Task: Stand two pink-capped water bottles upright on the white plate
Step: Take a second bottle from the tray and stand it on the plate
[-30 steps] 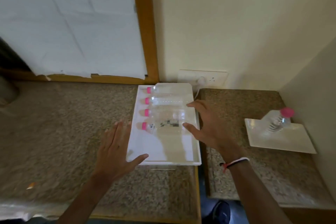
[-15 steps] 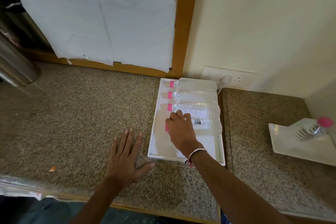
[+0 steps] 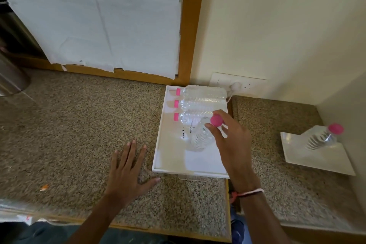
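Observation:
My right hand (image 3: pixel 230 144) grips a clear pink-capped water bottle (image 3: pixel 201 138) by its neck, lifted and tilted above the white tray (image 3: pixel 168 162), cap toward me. Three more pink-capped bottles (image 3: pixel 200 103) lie side by side at the tray's far end, caps to the left. At the right, the white plate (image 3: pixel 320 164) carries one pink-capped bottle (image 3: pixel 324 137) standing upright. My left hand (image 3: pixel 128 170) rests flat on the granite counter, fingers spread, just left of the tray.
The speckled counter (image 3: pixel 79 128) ends at a wooden front edge; a gap separates it from the right counter section. A wall socket with a white plug (image 3: pixel 236 86) sits behind the tray. A steel cylinder (image 3: pixel 11 77) stands at far left. A side wall bounds the plate's right.
My right hand has closed on the nearest bottle and raised it off the tray, tilting it up. The view has shifted left. My left hand stays flat on the counter.

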Action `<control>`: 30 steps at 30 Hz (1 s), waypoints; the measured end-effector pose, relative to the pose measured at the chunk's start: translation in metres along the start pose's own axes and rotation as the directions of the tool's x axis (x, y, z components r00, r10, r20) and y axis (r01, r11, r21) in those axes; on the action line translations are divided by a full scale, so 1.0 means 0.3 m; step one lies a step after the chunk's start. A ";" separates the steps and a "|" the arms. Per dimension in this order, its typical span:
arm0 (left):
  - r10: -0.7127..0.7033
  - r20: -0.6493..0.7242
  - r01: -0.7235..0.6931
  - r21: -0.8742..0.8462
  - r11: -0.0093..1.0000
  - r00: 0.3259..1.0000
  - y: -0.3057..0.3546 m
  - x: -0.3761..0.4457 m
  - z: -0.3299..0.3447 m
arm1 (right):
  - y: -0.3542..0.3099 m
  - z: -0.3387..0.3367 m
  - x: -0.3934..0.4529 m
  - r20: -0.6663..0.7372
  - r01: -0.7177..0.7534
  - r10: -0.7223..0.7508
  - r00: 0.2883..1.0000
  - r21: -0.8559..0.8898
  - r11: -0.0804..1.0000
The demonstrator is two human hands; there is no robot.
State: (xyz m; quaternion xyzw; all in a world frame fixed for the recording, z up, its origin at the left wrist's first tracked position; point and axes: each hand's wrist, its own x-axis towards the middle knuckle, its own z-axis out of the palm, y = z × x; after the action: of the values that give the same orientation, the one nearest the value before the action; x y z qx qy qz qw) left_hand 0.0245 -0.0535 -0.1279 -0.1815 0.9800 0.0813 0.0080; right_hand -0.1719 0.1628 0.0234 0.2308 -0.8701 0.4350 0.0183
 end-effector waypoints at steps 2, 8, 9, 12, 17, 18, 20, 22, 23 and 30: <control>0.008 -0.004 -0.008 0.018 1.000 1.000 0.005 -0.003 -0.003 | 0.003 -0.004 -0.003 0.003 0.001 -0.001 1.000 0.013 1.000; -0.033 -0.054 0.033 0.000 0.999 0.998 0.055 0.015 -0.021 | 0.039 -0.089 -0.003 -0.039 0.066 -0.065 0.997 0.022 0.998; -0.022 -0.078 0.021 -0.011 1.000 0.997 0.083 0.026 -0.026 | 0.052 -0.120 -0.001 -0.071 0.083 -0.082 0.994 0.014 0.996; 0.027 -0.156 -0.035 -0.044 0.998 0.987 0.211 0.075 -0.048 | 0.087 -0.229 0.019 -0.164 0.092 -0.079 0.983 0.076 0.993; 0.090 -0.234 -0.113 -0.089 0.990 0.968 0.536 0.177 -0.101 | 0.164 -0.453 0.069 -0.314 0.159 -0.134 0.940 0.056 0.986; 0.107 -0.243 -0.135 -0.102 0.986 0.964 0.616 0.193 -0.101 | 0.180 -0.506 0.080 -0.350 0.164 -0.137 0.927 0.050 0.985; 0.144 -0.245 -0.182 -0.141 0.973 0.959 0.779 0.226 -0.087 | 0.214 -0.610 0.100 -0.414 0.173 -0.148 0.898 0.025 0.985; 0.161 -0.229 -0.206 -0.191 0.960 0.960 0.931 0.260 -0.058 | 0.248 -0.708 0.118 -0.451 0.166 -0.143 0.881 0.011 0.986; 0.172 -0.217 -0.219 -0.213 0.952 0.961 0.997 0.278 -0.037 | 0.267 -0.752 0.127 -0.461 0.159 -0.135 0.877 0.014 0.987; 0.234 -0.018 -0.233 -0.212 0.949 0.972 1.310 0.412 0.195 | 0.418 -1.006 0.185 -0.516 0.117 -0.038 0.856 0.120 0.986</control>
State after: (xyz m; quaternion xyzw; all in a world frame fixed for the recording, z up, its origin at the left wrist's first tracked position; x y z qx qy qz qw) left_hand -0.2319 0.2741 -0.1299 -0.0638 0.9802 0.1867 -0.0174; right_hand -0.3247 0.4369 0.1298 0.1425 -0.7894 0.5427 0.2492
